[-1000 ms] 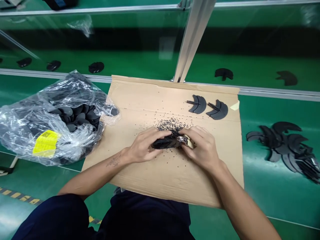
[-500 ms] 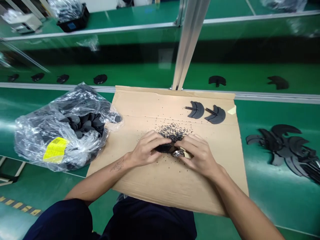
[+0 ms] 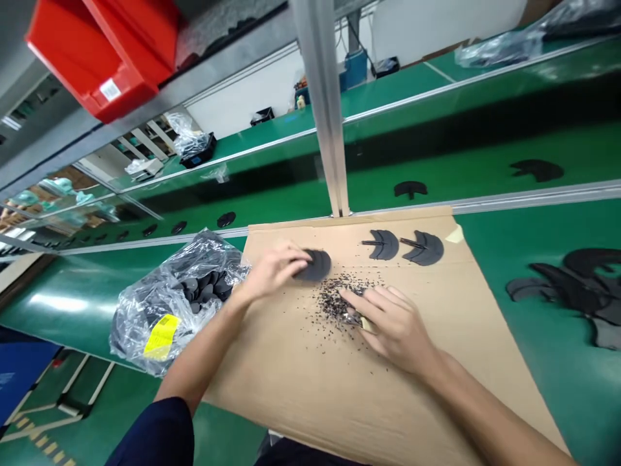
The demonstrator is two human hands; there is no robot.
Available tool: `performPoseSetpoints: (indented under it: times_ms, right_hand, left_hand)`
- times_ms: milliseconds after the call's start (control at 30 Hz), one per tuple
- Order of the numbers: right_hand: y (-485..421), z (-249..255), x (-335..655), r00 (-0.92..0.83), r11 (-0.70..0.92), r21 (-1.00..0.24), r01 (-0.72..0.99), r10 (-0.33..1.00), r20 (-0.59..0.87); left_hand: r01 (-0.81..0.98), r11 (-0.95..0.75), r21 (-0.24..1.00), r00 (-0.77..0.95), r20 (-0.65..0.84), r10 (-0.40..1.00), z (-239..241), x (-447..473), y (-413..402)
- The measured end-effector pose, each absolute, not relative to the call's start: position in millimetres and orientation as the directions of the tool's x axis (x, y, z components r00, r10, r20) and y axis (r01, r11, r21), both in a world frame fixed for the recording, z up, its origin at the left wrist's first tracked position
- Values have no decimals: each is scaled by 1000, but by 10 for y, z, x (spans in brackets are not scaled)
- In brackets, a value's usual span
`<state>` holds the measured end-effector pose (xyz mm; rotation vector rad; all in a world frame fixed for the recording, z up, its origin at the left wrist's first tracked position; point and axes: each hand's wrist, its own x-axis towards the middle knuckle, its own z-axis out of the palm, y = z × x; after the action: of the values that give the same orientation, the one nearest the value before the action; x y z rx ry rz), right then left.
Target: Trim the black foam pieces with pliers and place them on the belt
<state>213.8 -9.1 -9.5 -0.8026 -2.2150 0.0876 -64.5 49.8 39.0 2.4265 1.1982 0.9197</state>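
Note:
A dark rounded plastic piece point(image 3: 317, 265) is pinched by its left side in my left hand point(image 3: 272, 270), above the upper left of the cardboard sheet point(image 3: 291, 375). My right hand point(image 3: 395, 323) is closed around a small tool with a shiny metal end point(image 3: 354, 318) and a pale yellow part; the fingers cover most of it. Under and beside that hand lies a scatter of small black scraps point(image 3: 334, 298). Two dark curved pieces with stems, one point(image 3: 381, 244) left of the other point(image 3: 424, 248), rest near the cardboard's far edge.
A clear plastic bag point(image 3: 130, 336) full of black round pieces stands left of the cardboard. Dark curved parts point(image 3: 582, 285) are heaped at right. A metal post point(image 3: 332, 142) rises behind the cardboard. Beyond the rail, spaced black pieces point(image 3: 411, 189) lie on a green surface. A red bin point(image 3: 130, 71) hangs upper left.
My left hand has moved away from my right hand, up and left, carrying the black piece. My right hand stays by the scraps with the tool. The view has swung left and up.

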Motion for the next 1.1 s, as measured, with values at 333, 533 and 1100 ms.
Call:
performPoseSetpoints:
  times_ms: [333, 533, 1100]
  right_hand:
    - [-167, -127, 2137, -500, 697, -322, 641, 698, 514]
    - [-225, 13, 2143, -531, 629, -296, 719, 772, 349]
    - [-209, -44, 2164, -708, 793, -114, 599, 591, 388]
  left_hand:
    - [934, -253, 253, 152, 360, 920, 360, -775, 1877]
    - [889, -442, 119, 388, 318, 865, 425, -437, 1772]
    - [813, -567, 135, 567, 40, 823, 178, 1758, 2368]
